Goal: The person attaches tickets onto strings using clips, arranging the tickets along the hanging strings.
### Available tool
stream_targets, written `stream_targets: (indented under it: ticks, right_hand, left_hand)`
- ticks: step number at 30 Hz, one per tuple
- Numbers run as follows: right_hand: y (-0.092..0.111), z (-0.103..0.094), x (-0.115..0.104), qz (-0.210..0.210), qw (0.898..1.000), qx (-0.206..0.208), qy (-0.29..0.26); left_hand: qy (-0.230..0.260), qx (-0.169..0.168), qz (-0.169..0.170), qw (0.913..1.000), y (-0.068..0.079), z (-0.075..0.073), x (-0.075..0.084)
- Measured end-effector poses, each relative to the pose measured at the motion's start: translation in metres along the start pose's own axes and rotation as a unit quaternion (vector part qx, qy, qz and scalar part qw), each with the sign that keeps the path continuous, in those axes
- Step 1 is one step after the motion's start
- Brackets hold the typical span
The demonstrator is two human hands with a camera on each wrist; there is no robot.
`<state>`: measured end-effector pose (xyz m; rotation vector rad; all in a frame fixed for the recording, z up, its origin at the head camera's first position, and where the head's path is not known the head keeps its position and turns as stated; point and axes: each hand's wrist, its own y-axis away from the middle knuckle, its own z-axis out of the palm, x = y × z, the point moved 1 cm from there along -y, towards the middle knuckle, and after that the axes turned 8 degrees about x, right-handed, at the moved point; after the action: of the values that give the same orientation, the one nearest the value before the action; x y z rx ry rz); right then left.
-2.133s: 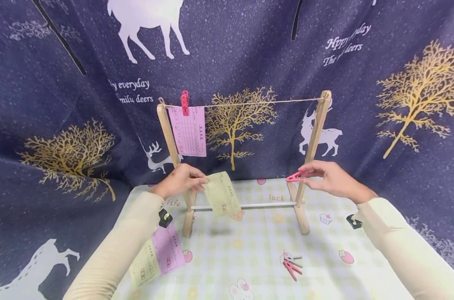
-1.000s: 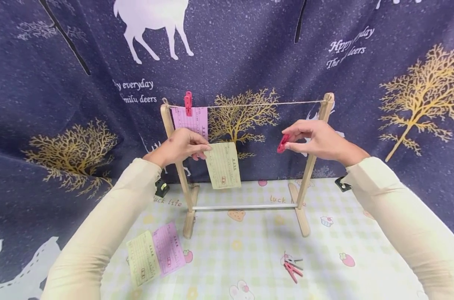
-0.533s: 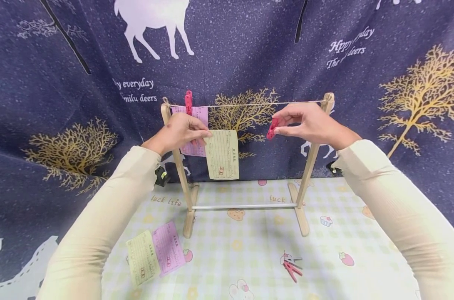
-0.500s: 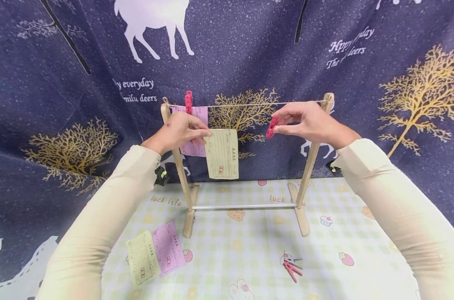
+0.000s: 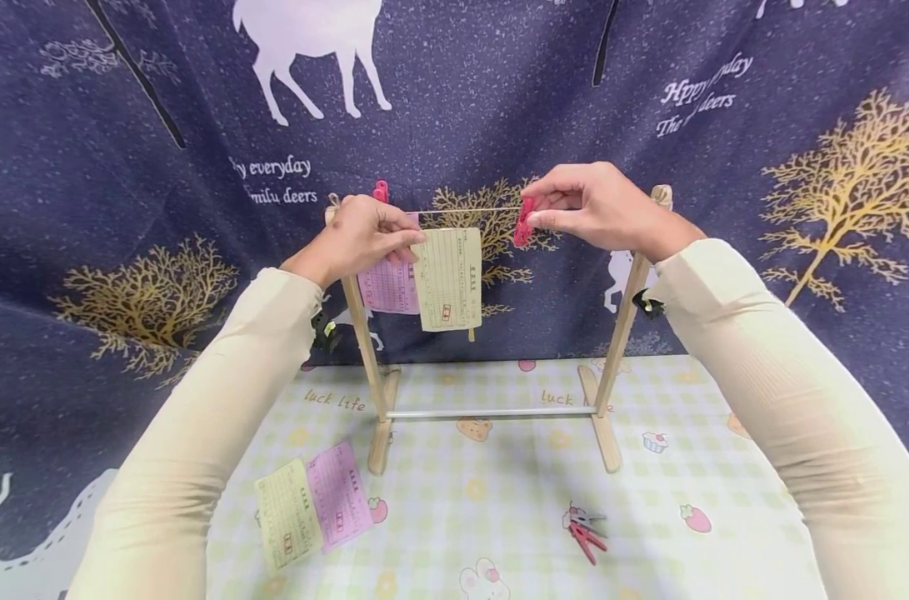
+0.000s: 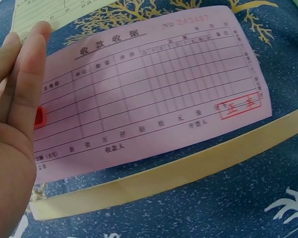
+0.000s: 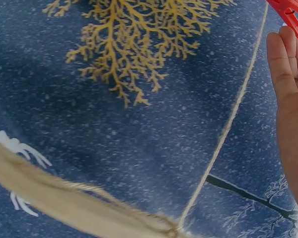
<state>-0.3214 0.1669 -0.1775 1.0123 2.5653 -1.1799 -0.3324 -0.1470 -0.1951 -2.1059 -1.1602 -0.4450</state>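
Dark blue fabric (image 5: pixel 454 125), printed with deer and golden trees, backs a checked tablecloth (image 5: pixel 484 517) bearing a wooden rack (image 5: pixel 621 333). From my remote station I see the left hand (image 5: pixel 367 237) pinching a yellow slip (image 5: pixel 451 283) narrowly by its upper left corner, just below the string (image 5: pixel 491 209); two seconds earlier it hung near the base bar. The right hand (image 5: pixel 596 208) pinches a red clothespin (image 5: pixel 525 223), now raised to string height; I cannot tell whether they touch. Partly behind the left hand hangs a pink slip (image 5: pixel 390 287). Unmoved on the cloth lie a loose yellow sheet (image 5: pixel 289 512), a loose pink sheet (image 5: pixel 339 496) and two spare clips (image 5: pixel 587 542).
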Motion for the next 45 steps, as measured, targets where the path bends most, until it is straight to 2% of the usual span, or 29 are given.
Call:
stream_targets:
  ticks: [11, 17, 24, 35, 45]
  right_hand:
    - [-0.027, 0.003, -0.013, 0.007, 1.000, -0.011, 0.007]
    - [-0.039, 0.006, -0.020, -0.002, 1.000, 0.005, 0.008]
    - [-0.053, 0.011, -0.026, -0.016, 1.000, 0.013, 0.011]
    - [-0.066, 0.025, -0.030, -0.011, 1.000, 0.010, 0.007]
    - [-0.072, 0.033, -0.030, -0.003, 1.000, 0.007, 0.016]
  left_hand:
    - [0.025, 0.028, 0.011, 0.9992, -0.005, 0.000, 0.006]
    - [0.015, 0.038, 0.022, 0.9989, -0.007, 0.001, 0.007]
    - [-0.019, 0.060, 0.036, 0.9973, -0.009, 0.003, 0.008]
    - [0.015, 0.067, 0.016, 0.9975, -0.009, 0.008, 0.009]
    - [0.002, 0.076, 0.017, 0.9970, -0.010, 0.012, 0.008]
